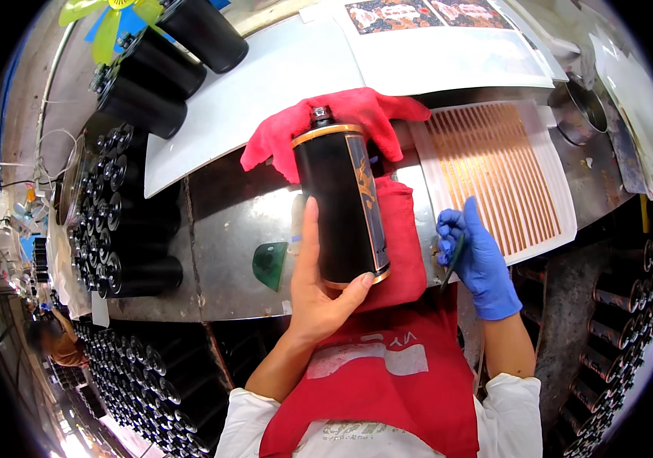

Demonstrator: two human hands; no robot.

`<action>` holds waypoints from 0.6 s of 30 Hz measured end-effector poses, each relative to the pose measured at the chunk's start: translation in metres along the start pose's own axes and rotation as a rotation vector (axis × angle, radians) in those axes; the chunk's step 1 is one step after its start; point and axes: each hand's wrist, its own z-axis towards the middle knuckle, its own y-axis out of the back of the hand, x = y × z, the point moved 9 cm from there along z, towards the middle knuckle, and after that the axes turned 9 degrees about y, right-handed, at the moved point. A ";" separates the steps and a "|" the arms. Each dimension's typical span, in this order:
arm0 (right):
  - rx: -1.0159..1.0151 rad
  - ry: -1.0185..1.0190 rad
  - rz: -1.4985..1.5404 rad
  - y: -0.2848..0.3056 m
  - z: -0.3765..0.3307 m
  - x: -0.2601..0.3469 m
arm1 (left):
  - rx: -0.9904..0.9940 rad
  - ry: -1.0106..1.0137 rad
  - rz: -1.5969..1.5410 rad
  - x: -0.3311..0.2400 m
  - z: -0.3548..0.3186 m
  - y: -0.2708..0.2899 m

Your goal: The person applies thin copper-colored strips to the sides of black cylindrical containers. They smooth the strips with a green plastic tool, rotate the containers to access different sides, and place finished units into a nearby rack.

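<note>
A black bottle with gold bands and a decorated side panel lies with its neck pointing away from me. My bare left hand holds its lower end, thumb at the base and a finger along the side. In a blue glove, my right hand is closed around a slim dark tool, pointed down; I cannot make out its exact kind. Red cloths are bunched behind and under the bottle. To its left, a green flat scraper-like piece rests on the metal table.
A white sheet with rows of gold strips lies right of the bottle. Behind stand white boards and a metal cup. Many black bottles crowd the left; more fill racks at right. A green-bladed fan is far left.
</note>
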 end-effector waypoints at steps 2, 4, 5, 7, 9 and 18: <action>-0.037 -0.024 -0.023 -0.015 -0.017 0.003 | -0.007 0.017 0.039 -0.001 0.000 0.000; 0.097 -0.027 -0.133 -0.025 -0.030 0.008 | -0.001 0.000 0.099 -0.002 0.001 0.000; 0.025 0.071 -0.165 -0.018 -0.032 0.019 | 0.008 -0.026 0.141 -0.002 0.002 0.000; -0.121 0.271 -0.221 -0.005 -0.038 0.040 | 0.024 -0.064 0.231 -0.007 0.003 -0.003; -0.164 0.426 -0.403 -0.033 -0.052 0.048 | 0.026 -0.082 0.340 -0.011 0.002 -0.005; -0.205 0.591 -1.027 -0.042 -0.081 0.033 | 0.049 -0.148 0.736 -0.018 -0.007 0.002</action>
